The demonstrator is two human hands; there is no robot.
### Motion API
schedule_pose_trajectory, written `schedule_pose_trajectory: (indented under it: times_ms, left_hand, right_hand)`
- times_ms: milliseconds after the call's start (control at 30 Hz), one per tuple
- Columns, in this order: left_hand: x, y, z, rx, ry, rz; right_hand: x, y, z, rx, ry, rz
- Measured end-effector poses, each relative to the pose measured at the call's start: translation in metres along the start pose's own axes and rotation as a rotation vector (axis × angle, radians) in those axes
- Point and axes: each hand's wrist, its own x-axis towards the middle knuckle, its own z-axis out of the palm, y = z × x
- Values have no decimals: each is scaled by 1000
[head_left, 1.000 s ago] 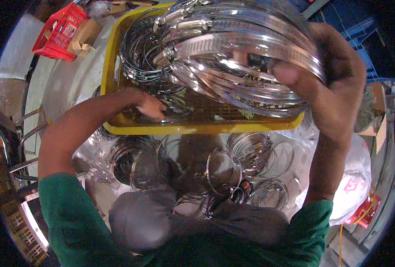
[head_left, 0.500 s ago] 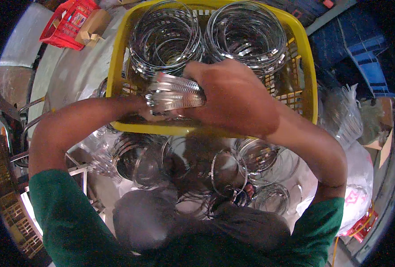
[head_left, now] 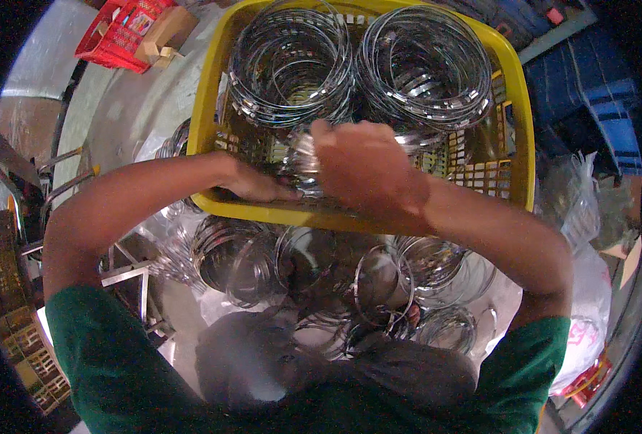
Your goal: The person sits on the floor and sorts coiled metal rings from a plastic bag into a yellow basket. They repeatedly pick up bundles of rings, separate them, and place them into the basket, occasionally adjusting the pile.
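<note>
Inside a yellow plastic basket (head_left: 204, 94), my right hand (head_left: 368, 170) is closed round a bundle of shiny slotted metal hose clamps (head_left: 304, 155), in the near half. My left hand (head_left: 252, 179) reaches over the near-left rim, its fingers together and closed on the lower end of the same bundle; its fingertips are partly hidden. Beyond my hands, two tall stacks of large round metal hoops, the left stack (head_left: 245, 108) and the right stack (head_left: 473, 101), stand side by side in the basket.
More metal hoops (head_left: 223, 242) lie on the floor between the basket and my legs. Far left is a red crate (head_left: 111, 43) beside a cardboard box (head_left: 168, 35). A metal frame (head_left: 144, 289) stands near left. Clear plastic bags (head_left: 581, 195) and a white sack (head_left: 588, 318) sit at right.
The clamp bundle has gone lower into the basket and turned more upright, with both hands on it. My left hand shows more clearly. The whole view has shifted slightly.
</note>
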Motion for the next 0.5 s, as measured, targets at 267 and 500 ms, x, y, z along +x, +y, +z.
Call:
schedule_pose_trajectory:
  times_ms: [267, 500]
  left_hand:
    - [-60, 56, 7, 84, 160, 46]
    - [-118, 77, -24, 528, 544, -330]
  right_hand:
    - [53, -23, 35, 134, -12, -103]
    - [88, -23, 103, 491, 99, -303]
